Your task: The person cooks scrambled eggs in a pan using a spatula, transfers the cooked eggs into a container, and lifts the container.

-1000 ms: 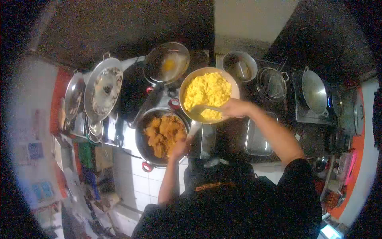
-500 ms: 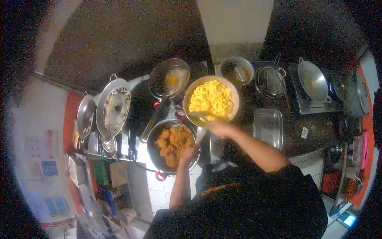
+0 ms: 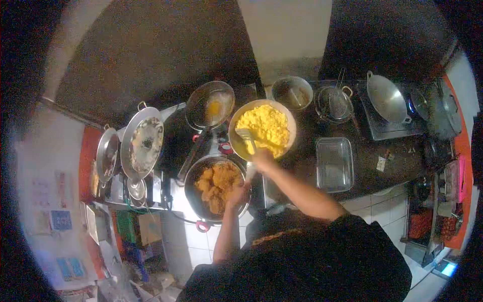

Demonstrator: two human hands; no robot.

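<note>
My left hand (image 3: 239, 194) is closed around the light handle (image 3: 250, 172) of a frying pan (image 3: 235, 145), which it holds raised over the counter. Yellow scrambled eggs (image 3: 264, 125) fill most of the pan. In my right hand (image 3: 263, 160) is a spatula (image 3: 245, 134), its slotted-looking head against the pan's left inner side, beside the eggs. Below my left hand, brown, crumbly-looking fried pieces (image 3: 216, 183) sit in a wide dark pan (image 3: 192, 204); my forearm and hand cover its right part.
Behind on the left is a pan (image 3: 193, 113) with a yellow spot in it. Large woks (image 3: 128, 151) stand further left. A glass dish (image 3: 334, 166), a metal bowl (image 3: 292, 85), a strainer (image 3: 333, 103) and another wok (image 3: 385, 100) stand to the right.
My right hand has drawn the spatula toward the pan's left side, and its head now shows clear of the eggs. My left hand still grips the handle. The whole view has shifted slightly.
</note>
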